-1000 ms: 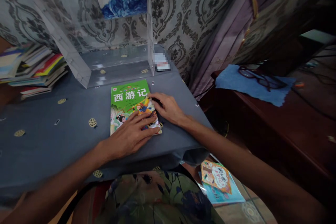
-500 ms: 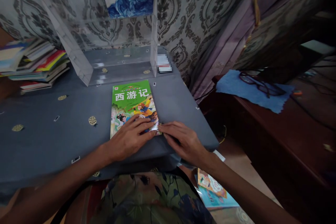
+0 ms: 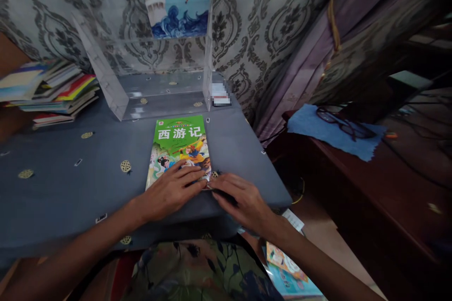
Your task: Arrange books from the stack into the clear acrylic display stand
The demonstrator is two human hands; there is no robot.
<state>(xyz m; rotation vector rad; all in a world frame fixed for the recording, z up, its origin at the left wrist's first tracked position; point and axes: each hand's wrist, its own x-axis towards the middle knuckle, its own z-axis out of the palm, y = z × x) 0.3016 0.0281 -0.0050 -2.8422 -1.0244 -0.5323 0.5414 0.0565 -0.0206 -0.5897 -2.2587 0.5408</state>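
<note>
A green children's book (image 3: 180,143) with Chinese characters on its cover lies flat on the grey-blue tablecloth (image 3: 70,174). My left hand (image 3: 169,191) rests flat on the book's near end, fingers spread. My right hand (image 3: 240,200) lies on the cloth just right of the book's near right corner, its fingertips touching that corner. Neither hand grips anything that I can see.
A clear acrylic box (image 3: 148,80) stands behind the book against the patterned wall. A stack of books (image 3: 52,91) sits at the left. To the right a wooden desk holds a blue cloth (image 3: 328,134) with glasses (image 3: 339,120). Another book (image 3: 289,270) lies on the floor.
My right hand slid from the book's right edge, halfway up, down to its near right corner. The left hand stayed on the book. The view tilted slightly upward.
</note>
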